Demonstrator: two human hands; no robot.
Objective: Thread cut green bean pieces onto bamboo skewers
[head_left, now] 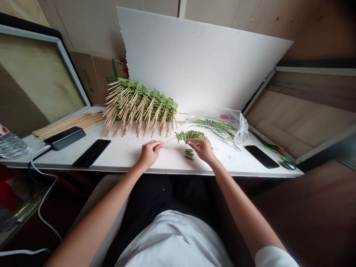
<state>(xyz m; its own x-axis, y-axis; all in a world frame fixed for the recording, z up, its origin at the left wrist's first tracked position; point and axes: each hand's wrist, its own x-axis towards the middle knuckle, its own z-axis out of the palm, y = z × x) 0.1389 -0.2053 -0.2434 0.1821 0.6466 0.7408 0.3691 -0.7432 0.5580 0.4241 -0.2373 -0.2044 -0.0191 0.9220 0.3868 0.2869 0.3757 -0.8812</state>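
My left hand [149, 152] pinches the near end of a thin bamboo skewer [170, 139] that points right toward a small heap of cut green bean pieces [191, 135]. A few green pieces sit threaded on the skewer's far end. My right hand [202, 148] is closed in a pinch beside that heap, on a green piece or the skewer tip; I cannot make out which. Both hands hover just over the white table [125, 152]. Behind them lies a big pile of finished skewers [139, 105] loaded with green pieces.
Bare skewers [69, 124] lie at the left, with a black power bank [65, 138] and a black phone [91, 152]. A clear bag of long green beans [219, 126] sits right of centre, another phone [261, 156] beyond. A white foam board [200, 59] leans behind.
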